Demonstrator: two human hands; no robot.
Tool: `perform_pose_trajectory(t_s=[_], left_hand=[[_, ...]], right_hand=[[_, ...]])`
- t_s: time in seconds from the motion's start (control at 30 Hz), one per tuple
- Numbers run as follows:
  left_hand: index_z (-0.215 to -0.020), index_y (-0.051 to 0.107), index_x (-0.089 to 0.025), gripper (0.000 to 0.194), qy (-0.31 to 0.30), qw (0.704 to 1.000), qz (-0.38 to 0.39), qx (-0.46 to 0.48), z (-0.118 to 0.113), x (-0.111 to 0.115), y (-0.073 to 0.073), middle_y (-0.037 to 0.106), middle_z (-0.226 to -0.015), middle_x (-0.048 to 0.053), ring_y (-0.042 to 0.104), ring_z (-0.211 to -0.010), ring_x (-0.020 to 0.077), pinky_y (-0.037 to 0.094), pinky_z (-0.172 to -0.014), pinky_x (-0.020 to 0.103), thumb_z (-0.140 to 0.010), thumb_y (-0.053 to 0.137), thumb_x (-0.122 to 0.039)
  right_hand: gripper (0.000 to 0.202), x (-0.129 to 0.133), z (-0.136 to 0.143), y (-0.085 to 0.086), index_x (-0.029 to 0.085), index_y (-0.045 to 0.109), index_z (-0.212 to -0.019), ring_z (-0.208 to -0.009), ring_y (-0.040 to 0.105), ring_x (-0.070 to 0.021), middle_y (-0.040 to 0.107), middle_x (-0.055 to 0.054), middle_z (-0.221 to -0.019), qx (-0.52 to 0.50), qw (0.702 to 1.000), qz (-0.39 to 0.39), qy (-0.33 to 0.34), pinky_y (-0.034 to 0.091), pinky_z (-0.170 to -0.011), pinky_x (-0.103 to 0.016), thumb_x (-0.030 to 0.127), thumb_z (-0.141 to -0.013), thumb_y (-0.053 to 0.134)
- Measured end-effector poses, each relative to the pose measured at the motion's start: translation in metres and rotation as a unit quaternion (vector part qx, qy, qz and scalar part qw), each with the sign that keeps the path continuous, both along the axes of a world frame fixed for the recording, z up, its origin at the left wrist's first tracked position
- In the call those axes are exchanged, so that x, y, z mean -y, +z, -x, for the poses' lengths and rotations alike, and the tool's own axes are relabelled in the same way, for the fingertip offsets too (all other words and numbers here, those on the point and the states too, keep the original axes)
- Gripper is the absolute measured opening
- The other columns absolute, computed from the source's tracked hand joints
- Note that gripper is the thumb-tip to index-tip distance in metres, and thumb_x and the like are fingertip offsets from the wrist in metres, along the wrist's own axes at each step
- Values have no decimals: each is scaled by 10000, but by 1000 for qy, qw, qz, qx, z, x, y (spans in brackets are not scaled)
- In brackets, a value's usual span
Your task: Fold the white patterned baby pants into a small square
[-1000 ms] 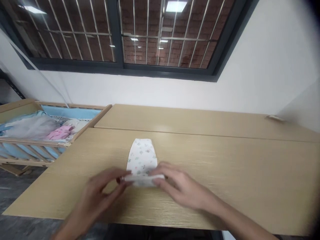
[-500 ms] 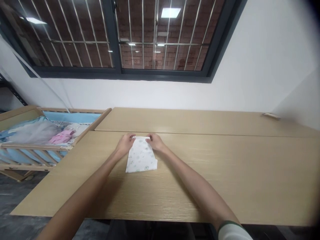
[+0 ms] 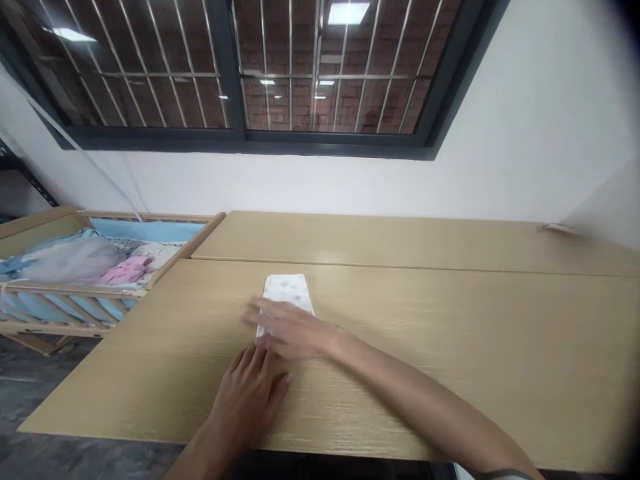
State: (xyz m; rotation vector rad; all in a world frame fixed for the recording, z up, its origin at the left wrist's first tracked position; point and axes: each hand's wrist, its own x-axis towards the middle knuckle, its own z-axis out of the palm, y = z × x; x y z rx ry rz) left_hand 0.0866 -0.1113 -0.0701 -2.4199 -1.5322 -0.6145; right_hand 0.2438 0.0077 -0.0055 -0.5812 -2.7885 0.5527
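A folded white cloth (image 3: 287, 288) with a small print lies flat on the wooden table (image 3: 425, 347). My right hand (image 3: 295, 328) reaches across its lower part, fingers stretched out to the left and smeared by motion. It hides much of the cloth's near half. Just below, my left hand (image 3: 250, 387) rests palm down, its fingers reaching the near left corner of the cloth and its thumb apart. My left fingertips meet or lie close under the right hand; exact contact cannot be made out.
To the left stands a wooden crib (image 3: 60, 290) with blue lining, holding a pink cloth (image 3: 126, 270) and white netting (image 3: 75, 259). A small white object (image 3: 559, 228) lies at the table's far right. Behind is a barred window (image 3: 325, 73).
Both hands have left the cloth's far corners. My left hand has come back to the near edge, and my right hand has swept leftward over the cloth. The view has shifted slightly.
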Motion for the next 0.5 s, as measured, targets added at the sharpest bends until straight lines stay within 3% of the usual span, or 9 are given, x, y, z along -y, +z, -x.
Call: perform_pose_trajectory(t_s=[0.07,0.13,0.3,0.5], left_hand=[[-1111,667,-164,260,2,1000,-1,-7,-1,5,-5,712,-1119,156,659,-1076,336,543,-934,522,-983,497,-314],[-1044,687,-176,245,5,1000,-7,-7,-1,3,-9,723,-1068,147,670,-1060,329,548,-937,518,-992,486,-307],[-1341,560,-80,462,22,999,-24,-1,3,-4,-18,620,-1354,215,594,-1255,333,565,-955,472,-1031,397,-381],[-1350,559,-63,448,11,1000,-16,-21,9,-10,-22,595,-1399,221,623,-1236,324,585,-937,452,-1031,410,-341]], right_hand=[[558,11,6,-10,243,324,-1588,-1541,228,-245,234,-77,-1676,8,998,18,59,244,-1239,-413,431,-1066,379],[569,11,9,-22,209,320,-1594,-1539,238,-238,246,-93,-1667,20,997,38,71,234,-1247,-402,445,-1077,347],[612,-26,4,-40,243,293,-1605,-1558,161,-238,209,-60,-1671,78,997,30,-1,135,-1270,-458,543,-1072,288],[675,-82,-6,-39,249,195,-1628,-1571,61,-226,93,-26,-1689,101,992,6,-79,40,-1277,-456,606,-1056,204]])
